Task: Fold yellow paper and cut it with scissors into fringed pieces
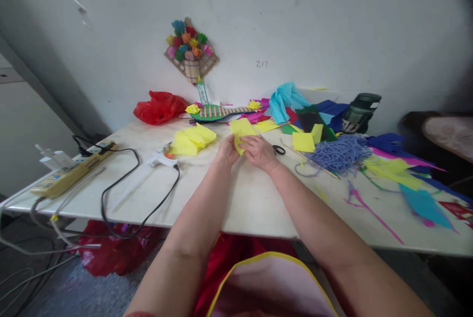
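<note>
Between my two hands is a piece of yellow crepe paper (243, 128), held just above the white table near its middle. My left hand (228, 151) grips the paper's left edge with closed fingers. Lying across its lower right part, my right hand (259, 152) pinches the paper, its thumb hidden. Black-handled scissors (279, 150) rest just right of that hand, their blades mostly out of sight. A larger crumpled sheet of yellow crepe paper (190, 139) lies to the left. Small yellow squares (303, 142) sit to the right, beside a thin stick (314, 161).
A white glue gun (158, 160) with a black cord lies left, near a power strip (74, 171). Tangled purple string (338, 154), coloured paper and a dark bottle (361, 112) crowd the right. A green sole-shaped piece (218, 112) and red plastic bag (159, 107) stand behind.
</note>
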The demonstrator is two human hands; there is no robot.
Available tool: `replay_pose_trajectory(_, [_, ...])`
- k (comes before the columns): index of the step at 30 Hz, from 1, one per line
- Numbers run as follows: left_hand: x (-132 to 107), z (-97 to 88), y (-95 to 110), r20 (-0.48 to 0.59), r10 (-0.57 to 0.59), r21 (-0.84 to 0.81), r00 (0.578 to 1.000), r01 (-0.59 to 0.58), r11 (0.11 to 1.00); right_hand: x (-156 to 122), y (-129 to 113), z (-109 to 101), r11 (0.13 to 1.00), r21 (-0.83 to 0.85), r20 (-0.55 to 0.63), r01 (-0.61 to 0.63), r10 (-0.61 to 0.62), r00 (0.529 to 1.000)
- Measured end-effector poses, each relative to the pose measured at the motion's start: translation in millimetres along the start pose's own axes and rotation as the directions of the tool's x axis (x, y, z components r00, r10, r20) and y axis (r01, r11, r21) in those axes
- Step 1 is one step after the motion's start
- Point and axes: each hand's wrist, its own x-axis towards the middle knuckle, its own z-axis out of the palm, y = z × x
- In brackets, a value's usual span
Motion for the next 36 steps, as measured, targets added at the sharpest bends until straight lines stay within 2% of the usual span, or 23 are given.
replay_pose_trajectory(12, [-2.0,-2.1,3.3,0.037,-0.049,-0.025,0.998,0.05,0.998,1.2,-4.3,0.2,0.999,-0.043,0.024,-0.015,0.016,1.0])
replay_pose_trajectory(22, [-10.1,3.2,4.9,0.099,0.012,-0.058,0.995,-0.006,0.998,7.1,-14.3,-3.1,0.995,-0.092,0.037,0.035,-0.032,0.999])
replay_pose_trajectory(25, [-8.0,2.4,1.7,0.034,-0.011,-0.044,0.999,0.013,0.999,8.4,-16.7,-0.8,0.993,-0.11,0.022,0.03,-0.028,0.999])
replay_pose_trajectory(29, [0.3,-0.4,-4.3,-0.094,0.046,-0.022,0.994,-0.049,0.999,9.2,-21.6,0.0,0.992,-0.129,0.015,0.007,-0.005,1.0])
replay_pose_trajectory(36, [3.8,-0.9,-7.4,-0.121,0.116,0.011,0.986,-0.115,0.993,8.7,-27.4,-0.1,0.987,-0.159,0.03,-0.01,0.015,0.999])
